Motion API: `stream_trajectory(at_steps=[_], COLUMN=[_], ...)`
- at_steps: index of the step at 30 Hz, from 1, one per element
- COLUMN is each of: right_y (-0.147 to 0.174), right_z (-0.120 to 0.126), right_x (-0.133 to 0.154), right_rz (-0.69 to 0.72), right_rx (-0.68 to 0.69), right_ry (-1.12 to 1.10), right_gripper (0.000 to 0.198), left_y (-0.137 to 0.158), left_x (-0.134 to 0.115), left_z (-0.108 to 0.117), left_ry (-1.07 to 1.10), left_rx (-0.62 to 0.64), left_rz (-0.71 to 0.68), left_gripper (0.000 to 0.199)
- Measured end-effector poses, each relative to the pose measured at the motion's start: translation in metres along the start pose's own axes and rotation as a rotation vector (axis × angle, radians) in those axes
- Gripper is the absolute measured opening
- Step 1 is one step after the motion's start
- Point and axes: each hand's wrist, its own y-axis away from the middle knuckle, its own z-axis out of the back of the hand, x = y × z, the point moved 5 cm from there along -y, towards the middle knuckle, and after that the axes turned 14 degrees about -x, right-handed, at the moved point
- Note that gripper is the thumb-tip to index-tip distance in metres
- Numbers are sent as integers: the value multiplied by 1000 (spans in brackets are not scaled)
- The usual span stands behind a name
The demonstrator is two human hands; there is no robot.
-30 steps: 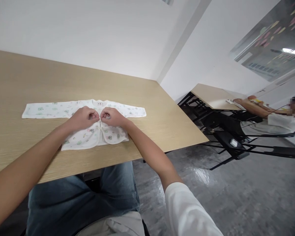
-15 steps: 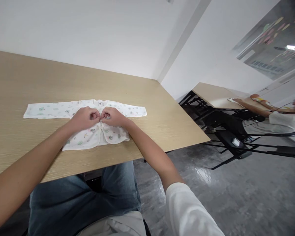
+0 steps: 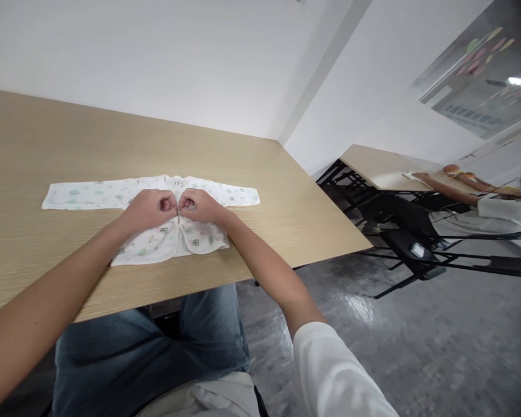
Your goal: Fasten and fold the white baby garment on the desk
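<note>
At centre-left of frame, on desk (image 3: 286,202): one shirt (image 3: 151,242); left hand (image 3: 151,207) and right hand (image 3: 200,205) pinch its front edges. Advisable: edges level, light grip, cloth flat.

One head cam here, looking forward and down over the wearer's lap (image 3: 151,359) at the shirt (image 3: 145,246). It's pretty close to the surface (image 3: 286,202), but wide enough to catch the wall (image 3: 134,63) up top, floor (image 3: 451,336) lower right and another table (image 3: 369,165) well back on the right.
</note>
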Motion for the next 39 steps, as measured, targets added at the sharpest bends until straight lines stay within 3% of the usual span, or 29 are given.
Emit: stream_trajectory(at_steps=[7, 16, 39], right_y=[0, 0, 1], right_z=[1, 1, 5], right_x=[2, 1, 7], right_rz=[0, 27, 6], right_rx=[-7, -67, -33], right_ry=[-4, 19, 12], right_gripper=[7, 7, 5], left_y=[1, 1, -1], left_x=[4, -1, -2], left_z=[-3, 0, 2], left_ry=[26, 10, -56], left_rx=[-45, -40, 93], left_rz=[51, 43, -13], left_gripper=[20, 14, 10])
